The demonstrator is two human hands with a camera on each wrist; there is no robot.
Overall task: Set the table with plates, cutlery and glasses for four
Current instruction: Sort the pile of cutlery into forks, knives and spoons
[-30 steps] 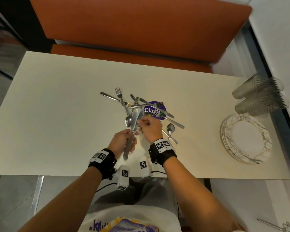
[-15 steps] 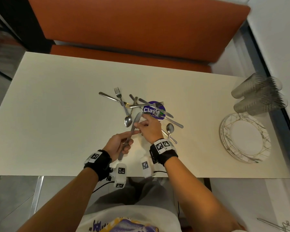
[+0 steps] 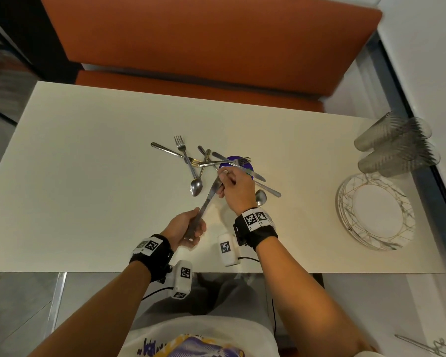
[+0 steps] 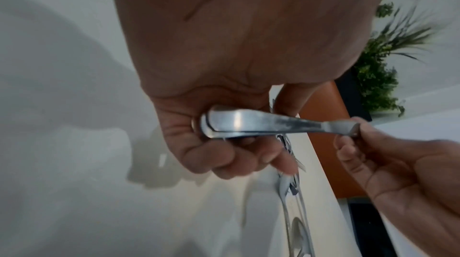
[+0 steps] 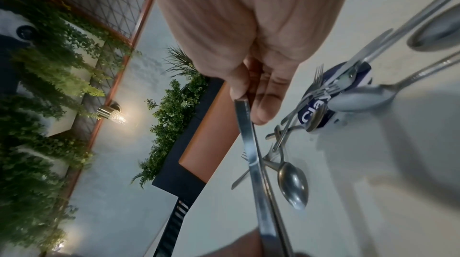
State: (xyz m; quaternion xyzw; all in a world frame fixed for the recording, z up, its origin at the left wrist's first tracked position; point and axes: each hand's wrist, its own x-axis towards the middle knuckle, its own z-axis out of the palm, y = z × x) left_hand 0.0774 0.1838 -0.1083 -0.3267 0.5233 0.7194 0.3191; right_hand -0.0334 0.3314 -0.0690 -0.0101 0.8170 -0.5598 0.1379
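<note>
Item: knives (image 3: 205,202), two by my count in the left-wrist view, stacked flat together and lifted clear of the table (image 3: 88,176), just nearer me than the cutlery heap (image 3: 204,163).

Left hand (image 3: 184,229): fingers curled round the handle ends, firm hold.

Right hand (image 3: 236,190): thumb and fingertips pinching the blade ends, above the heap's near edge.

Cutlery heap: forks, spoons and another knife crossed over one another, partly lying on a round blue sticker (image 3: 238,163). One spoon (image 3: 196,186) lies on the heap's left side, another spoon (image 3: 260,198) just right of my right wrist.

Plates (image 3: 376,212): stacked well to the right of the heap, close to the table's right edge. Glasses (image 3: 394,145): on their sides beyond the plates, also near that edge.

Risks, as I judge them: the two knives may slide apart, since the right hand holds only their smooth blades; a dropped one would land in the heap and scatter it. The right wrist sweeping back could knock the nearer spoon. Later reaches toward the plates risk rolling the glasses off the edge.

Open room: broad bare tabletop left of the heap, also beyond it and along the near edge, enough for four settings.
</note>
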